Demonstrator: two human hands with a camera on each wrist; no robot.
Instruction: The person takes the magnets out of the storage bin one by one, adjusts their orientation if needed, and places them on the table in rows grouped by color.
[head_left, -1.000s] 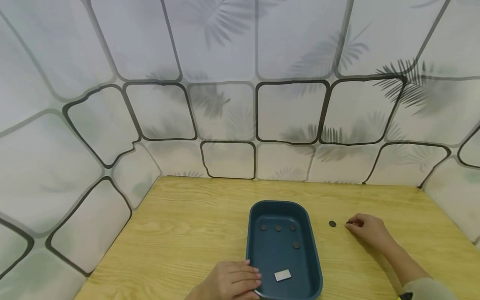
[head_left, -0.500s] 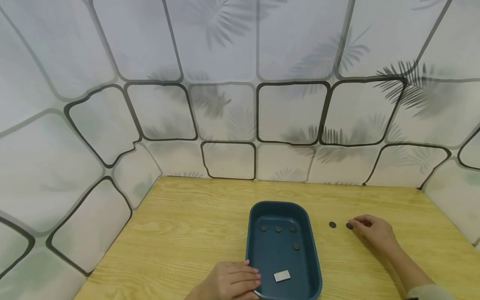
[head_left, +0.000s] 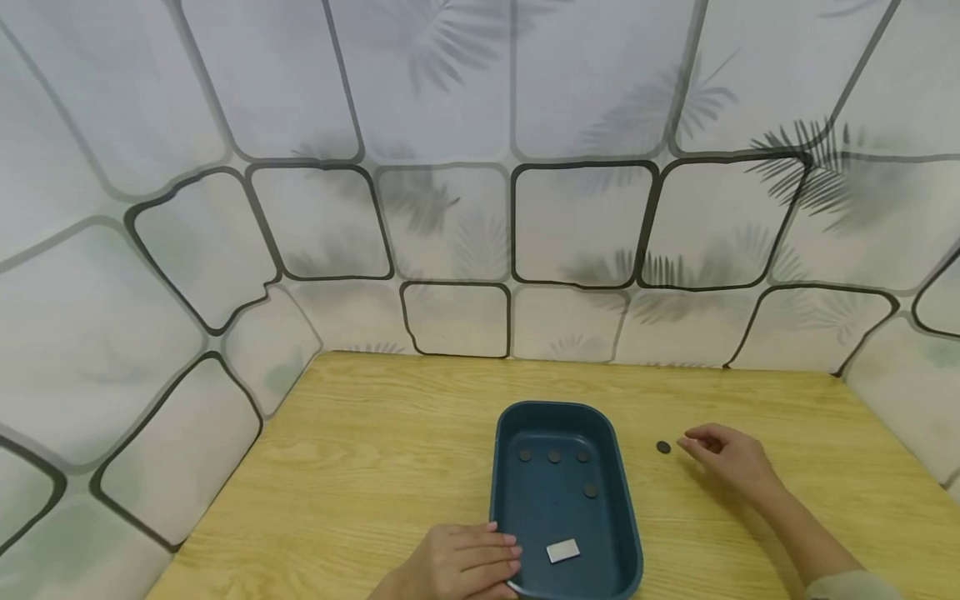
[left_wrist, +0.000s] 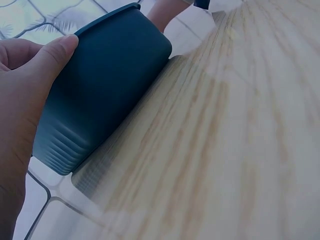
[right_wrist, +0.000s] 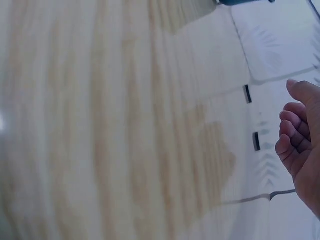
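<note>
A dark blue plastic tray [head_left: 558, 512] lies on the wooden table; the left wrist view shows its outer wall [left_wrist: 112, 70]. My left hand [head_left: 457, 562] grips the tray's near left edge, thumb on the rim, fingers reaching inside. Several small dark round discs [head_left: 590, 492] and a white rectangular piece [head_left: 562, 550] lie inside it. Right of the tray, one dark disc [head_left: 663, 447] rests on the table. My right hand [head_left: 727, 462] hovers beside it, fingers loosely bent, holding nothing visible. The right wrist view shows two dark discs [right_wrist: 256, 141] edge-on, apart from that hand.
The wooden table [head_left: 360, 467] meets a wall covering [head_left: 457, 225] with a stone and leaf pattern at its back, left and right. In the right wrist view, a corner of the tray [right_wrist: 245, 1] shows at the top.
My right hand first touches a second disc, then shifts left toward the other one. The second disc no longer shows in the head view. My left hand and the tray stay put.
</note>
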